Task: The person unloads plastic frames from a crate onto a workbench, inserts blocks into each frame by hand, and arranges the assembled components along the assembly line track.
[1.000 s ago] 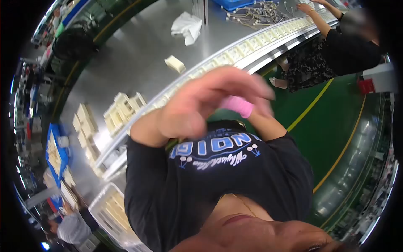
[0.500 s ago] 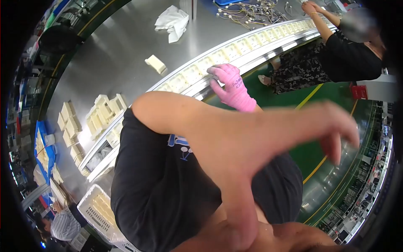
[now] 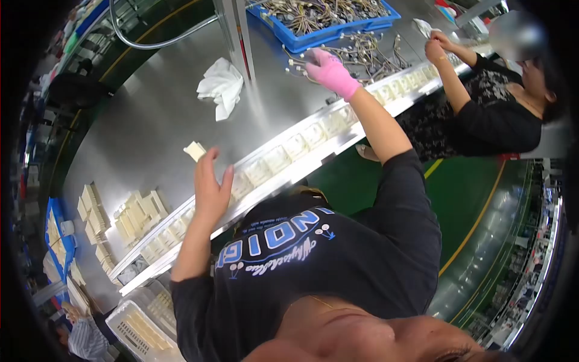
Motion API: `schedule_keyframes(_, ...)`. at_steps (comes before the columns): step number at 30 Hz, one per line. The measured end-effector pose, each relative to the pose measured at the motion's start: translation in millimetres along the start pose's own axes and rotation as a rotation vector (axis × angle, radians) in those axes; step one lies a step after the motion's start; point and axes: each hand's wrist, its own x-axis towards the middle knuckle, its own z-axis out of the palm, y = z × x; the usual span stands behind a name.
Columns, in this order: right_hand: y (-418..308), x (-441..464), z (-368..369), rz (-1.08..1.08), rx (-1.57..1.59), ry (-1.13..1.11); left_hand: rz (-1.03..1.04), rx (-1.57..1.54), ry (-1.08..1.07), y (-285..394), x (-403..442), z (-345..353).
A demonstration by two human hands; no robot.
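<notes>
My left hand (image 3: 212,192), bare, hovers at the near edge of the metal table, thumb spread from the fingers and nothing in it. Just beyond its fingertips lies a single cream plastic part (image 3: 195,151). My right hand (image 3: 333,73), in a pink glove with grey fingertips, reaches over the conveyor track to a loose pile of wire harnesses (image 3: 377,54). Its fingers are bent but appear apart, right beside wires with white connectors; the fingertips blur into the background. Between my hands and body runs the track (image 3: 283,158), carrying a row of cream plastic parts.
A blue tray (image 3: 344,33) of wire harnesses stands at the back beside a metal post (image 3: 234,36). A white cloth (image 3: 221,89) lies left of it. Stacked cream parts (image 3: 139,214) sit at left, above a white crate (image 3: 136,329). A co-worker (image 3: 482,114) works at the right.
My left hand has dropped from close before the camera to the table edge. My right hand has moved up from the track to the wires. The view has shifted, showing more of the back.
</notes>
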Motion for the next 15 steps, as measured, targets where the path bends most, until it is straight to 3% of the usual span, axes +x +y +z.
schedule_keyframes(4, 59.7, 87.6, -3.5, 0.094, -0.146, -0.028, -0.041, 0.289, 0.106, 7.5, -2.2, 41.5)
schedule_keyframes(7, 88.9, 142.5, -6.3, 0.197, -0.250, 0.006, -0.117, 0.426, 0.000, 7.9, 0.1, 69.2)
schedule_keyframes(13, 111.5, 216.2, 14.8, 0.279, -0.236, 0.145, -0.199, 0.379, 0.025, 15.0, 3.0, 69.7)
schedule_keyframes(15, 101.2, 223.0, 20.5, 0.374, -0.304, 0.059, -0.218, 0.383, 0.021, 17.2, 5.5, 70.0)
